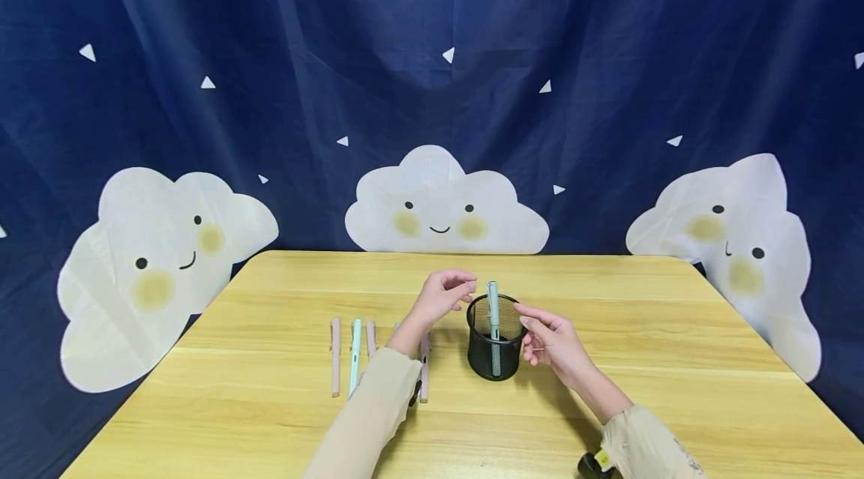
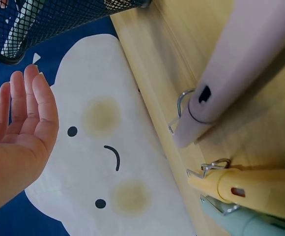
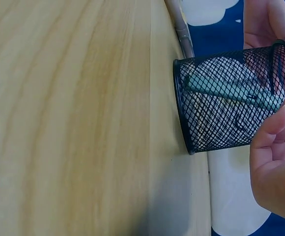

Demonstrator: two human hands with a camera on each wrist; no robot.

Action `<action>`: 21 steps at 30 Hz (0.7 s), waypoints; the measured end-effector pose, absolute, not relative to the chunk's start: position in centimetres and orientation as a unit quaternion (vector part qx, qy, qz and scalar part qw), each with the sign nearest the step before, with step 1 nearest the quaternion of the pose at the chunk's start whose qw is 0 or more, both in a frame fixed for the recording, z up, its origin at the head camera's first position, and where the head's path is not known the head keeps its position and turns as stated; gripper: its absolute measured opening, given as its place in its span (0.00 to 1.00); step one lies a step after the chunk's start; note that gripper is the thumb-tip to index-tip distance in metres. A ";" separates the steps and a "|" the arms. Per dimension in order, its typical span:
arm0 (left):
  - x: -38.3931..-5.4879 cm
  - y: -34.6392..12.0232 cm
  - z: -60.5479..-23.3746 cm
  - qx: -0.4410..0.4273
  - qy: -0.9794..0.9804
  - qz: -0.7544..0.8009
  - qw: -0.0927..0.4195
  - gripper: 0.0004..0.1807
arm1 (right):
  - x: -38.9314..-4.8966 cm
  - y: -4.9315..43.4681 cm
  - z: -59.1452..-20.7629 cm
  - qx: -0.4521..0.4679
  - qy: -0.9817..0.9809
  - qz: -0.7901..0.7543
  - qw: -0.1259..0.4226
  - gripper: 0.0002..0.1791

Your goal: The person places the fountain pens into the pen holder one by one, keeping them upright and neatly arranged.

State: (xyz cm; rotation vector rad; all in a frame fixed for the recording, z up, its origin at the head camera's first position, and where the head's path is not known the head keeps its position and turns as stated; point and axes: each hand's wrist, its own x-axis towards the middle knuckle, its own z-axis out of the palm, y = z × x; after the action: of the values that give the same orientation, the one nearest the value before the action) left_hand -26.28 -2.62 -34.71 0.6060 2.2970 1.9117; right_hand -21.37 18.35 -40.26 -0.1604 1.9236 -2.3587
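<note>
A black mesh pen holder point(image 1: 487, 360) stands upright on the table with one blue-green pen point(image 1: 494, 308) leaning inside. At its right side my right hand point(image 1: 559, 344) grips the rim between thumb and index finger. My left hand point(image 1: 442, 301) hovers just left of the holder, apart from it, with relaxed fingers and nothing held. In the left wrist view that hand point(image 2: 22, 120) shows its palm. Beneath the left forearm lie several pens, among them a mauve pen point(image 1: 424, 370) and a yellow pen point(image 2: 260, 189); the sleeve hides part of the row.
Left of the forearm lie a pink pen point(image 1: 335, 357) and a mint pen point(image 1: 355, 355). The wooden table point(image 1: 236, 404) reaches back to a dark blue curtain point(image 1: 378, 74) printed with white clouds. A black object point(image 1: 590, 466) is by the right sleeve.
</note>
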 end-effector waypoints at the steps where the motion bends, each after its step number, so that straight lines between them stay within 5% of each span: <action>1: -26.3 -2.7 -34.7 0.198 0.753 0.626 0.045 0.14 | -21.4 18.3 -40.3 -0.051 0.632 -0.772 0.047 0.24; 21: -27.0 -5.1 -36.2 0.177 0.757 0.628 0.041 0.14 | -21.5 18.5 -39.9 -0.029 0.609 -0.788 0.078 0.30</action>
State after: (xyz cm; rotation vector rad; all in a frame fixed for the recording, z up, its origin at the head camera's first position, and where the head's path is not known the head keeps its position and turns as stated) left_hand -27.04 -5.09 -36.19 0.5409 2.3175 1.9242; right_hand -21.48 18.48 -39.93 -0.0873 1.8249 -2.3611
